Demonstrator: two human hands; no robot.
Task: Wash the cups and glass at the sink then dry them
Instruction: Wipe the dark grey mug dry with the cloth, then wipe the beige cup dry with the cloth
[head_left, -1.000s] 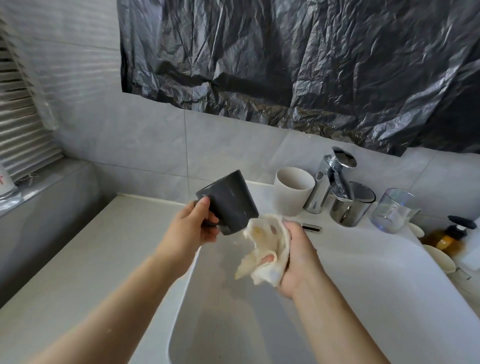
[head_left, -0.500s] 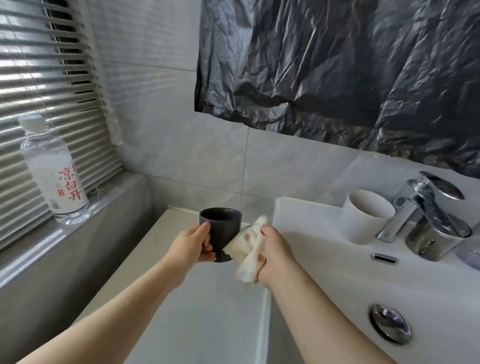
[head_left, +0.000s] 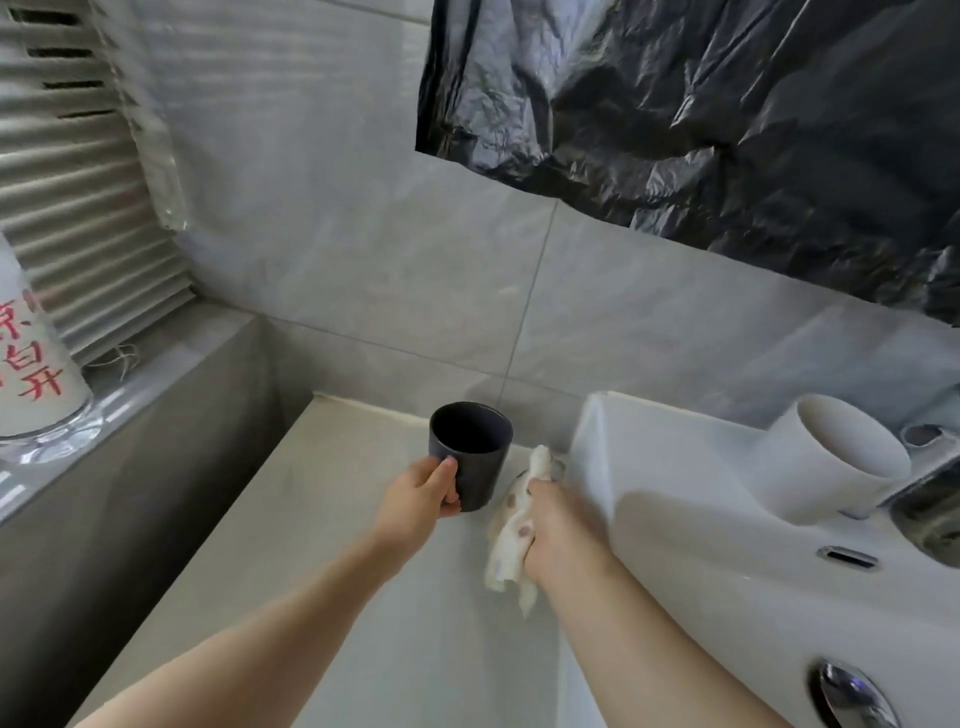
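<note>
A dark grey cup (head_left: 470, 454) stands upright, low over the pale counter (head_left: 291, 519) left of the sink; whether its base touches the counter I cannot tell. My left hand (head_left: 421, 496) grips its near side, thumb on the wall. My right hand (head_left: 550, 525) is closed on a cream cloth (head_left: 511, 530) just right of the cup, against the outer side of the white sink (head_left: 675, 530). A white cup (head_left: 831, 462) sits on the sink's back ledge beside the chrome tap (head_left: 930, 467).
A water bottle (head_left: 31, 358) with red lettering stands on the grey window ledge at far left, under slatted blinds. A chrome drain plug (head_left: 852, 696) lies in the basin at lower right. Black plastic sheeting (head_left: 701, 104) hangs on the tiled wall.
The cup has turned from tilted over the basin to upright and has come down over the counter left of the sink. The cloth hand has followed beside it. The view has swung left.
</note>
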